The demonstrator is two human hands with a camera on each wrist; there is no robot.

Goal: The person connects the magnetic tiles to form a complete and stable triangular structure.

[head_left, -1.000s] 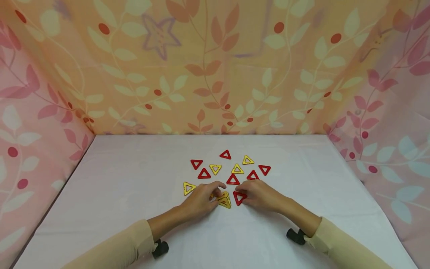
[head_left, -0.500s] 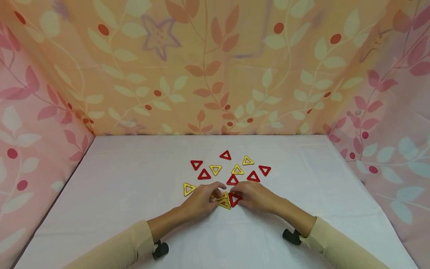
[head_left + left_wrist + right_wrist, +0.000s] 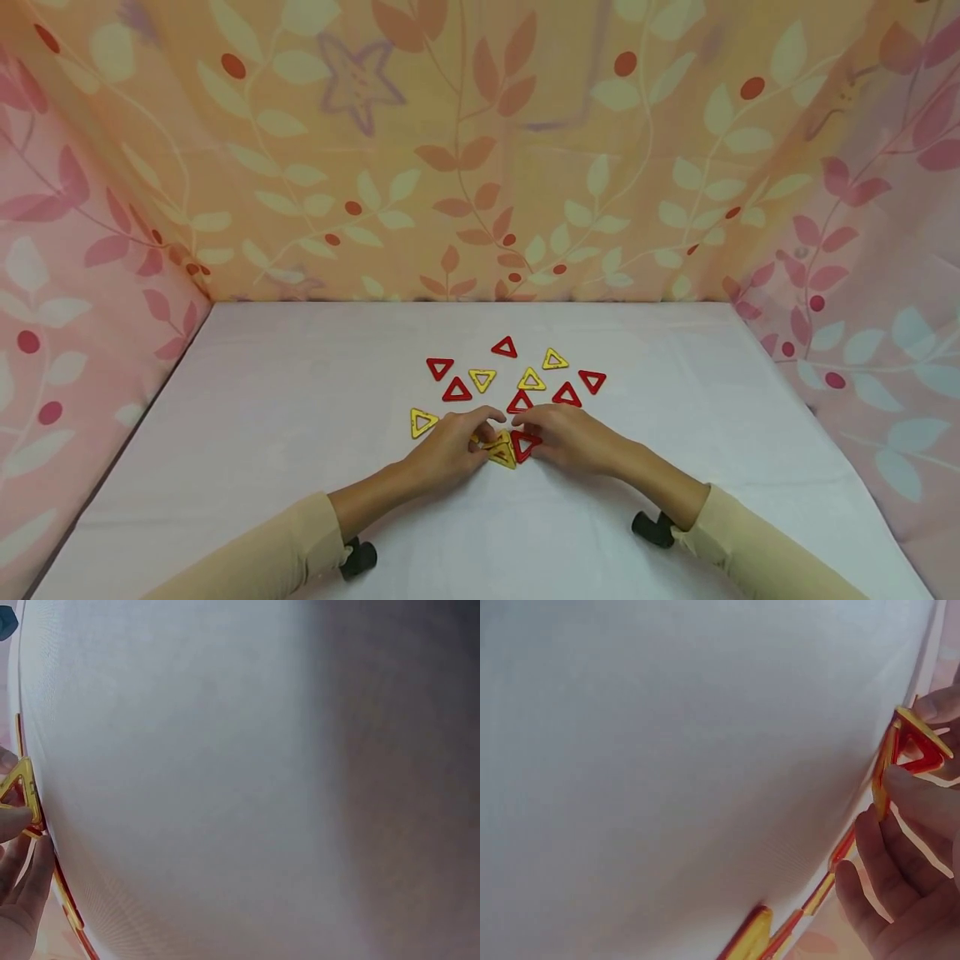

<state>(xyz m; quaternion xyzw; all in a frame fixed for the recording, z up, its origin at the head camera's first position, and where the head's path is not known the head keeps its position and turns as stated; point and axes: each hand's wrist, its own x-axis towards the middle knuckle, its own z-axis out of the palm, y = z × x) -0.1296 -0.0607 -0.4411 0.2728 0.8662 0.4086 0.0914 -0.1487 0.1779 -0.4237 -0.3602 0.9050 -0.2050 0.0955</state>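
In the head view, my left hand pinches a yellow triangle tile near the middle front of the table, seemingly joined to more tiles; the fingers hide part of it. Close by on the right, my right hand pinches a red triangle tile by its right side. The red tile's left edge meets the yellow tile's right side. Both tiles look tilted up from the cloth. Fingers and thumb at the left wrist view's edge grip the yellow tile. The right wrist view shows the tiles meeting between both hands.
Several red and yellow triangle tiles lie flat beyond the hands, including a red tile and a yellow tile. Another yellow tile lies left of the left hand. White cloth covers the table; patterned curtains enclose it.
My right hand has moved left with the red tile, closing the gap to the yellow tile. In the last half second, little differs. My left hand has stayed in place.
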